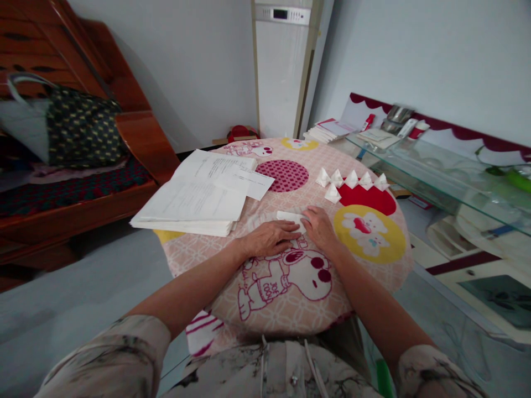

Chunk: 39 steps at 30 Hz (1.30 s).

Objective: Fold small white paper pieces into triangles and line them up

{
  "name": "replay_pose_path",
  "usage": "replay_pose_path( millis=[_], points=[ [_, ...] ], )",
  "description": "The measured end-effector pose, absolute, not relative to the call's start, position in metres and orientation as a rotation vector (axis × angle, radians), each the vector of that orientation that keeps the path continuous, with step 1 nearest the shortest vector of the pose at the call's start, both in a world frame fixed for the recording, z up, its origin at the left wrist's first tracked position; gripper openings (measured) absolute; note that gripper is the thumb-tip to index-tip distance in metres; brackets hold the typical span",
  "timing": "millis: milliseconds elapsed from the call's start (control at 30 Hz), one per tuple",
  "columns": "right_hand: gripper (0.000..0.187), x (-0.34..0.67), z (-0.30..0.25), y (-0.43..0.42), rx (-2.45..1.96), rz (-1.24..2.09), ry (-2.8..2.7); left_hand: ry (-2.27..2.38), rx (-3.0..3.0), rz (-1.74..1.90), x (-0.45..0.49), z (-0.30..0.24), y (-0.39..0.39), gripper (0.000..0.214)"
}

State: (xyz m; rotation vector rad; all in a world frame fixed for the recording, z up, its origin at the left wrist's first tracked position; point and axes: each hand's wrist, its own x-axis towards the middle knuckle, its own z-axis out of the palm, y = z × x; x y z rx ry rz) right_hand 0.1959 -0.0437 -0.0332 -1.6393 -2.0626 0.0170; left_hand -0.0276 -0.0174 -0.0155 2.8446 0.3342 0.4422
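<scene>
A small white piece of paper [289, 216] lies on the cloth-covered round table in front of me, partly hidden under my hands. Flat across its lower left part rests my left hand [270, 237], fingers stretched to the right. My right hand [319, 225] is at the paper's right end, its bent fingers gripping that edge. Beyond my right hand stand several small pointed white folded-paper pieces [352, 179], most of them in a row. On the left of the table, loose printed sheets [258, 183] lie over the edge of an open stack of printed paper [194, 193].
The patterned tablecloth [274, 309] covers the round table. A glass shelf [440, 177] holding small items borders it on the right. At left, a wooden bench [143, 143] carries a dark patterned bag [81, 127]. A tall white air conditioner [280, 72] stands behind.
</scene>
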Motion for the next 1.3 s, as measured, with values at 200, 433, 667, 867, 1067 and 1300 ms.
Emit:
replay_pose_path(
  millis=[200, 433, 667, 867, 1067, 1300],
  points=[
    [0.026, 0.199, -0.037, -0.04, -1.647, 0.004, -2.006, 0.322, 2.832, 0.468, -0.027, -0.017, -0.017, 0.041],
    [0.023, 0.201, -0.037, -0.038, -1.601, 0.036, -2.005, 0.32, 2.857, 0.469, -0.027, -0.017, -0.017, 0.041],
    [0.02, 0.2, -0.03, -0.039, -1.593, 0.083, -2.021, 0.294, 2.855, 0.476, -0.026, -0.015, -0.018, 0.041],
    [0.022, 0.198, -0.026, -0.041, -1.58, 0.102, -2.023, 0.304, 2.857, 0.493, -0.026, -0.016, -0.019, 0.039],
    [0.02, 0.2, -0.033, -0.037, -1.549, 0.087, -2.019, 0.307, 2.851, 0.507, -0.026, -0.017, -0.018, 0.038],
    [0.021, 0.198, -0.038, -0.036, -1.507, 0.084, -2.022, 0.297, 2.863, 0.532, -0.025, -0.017, -0.017, 0.037]
  ],
)
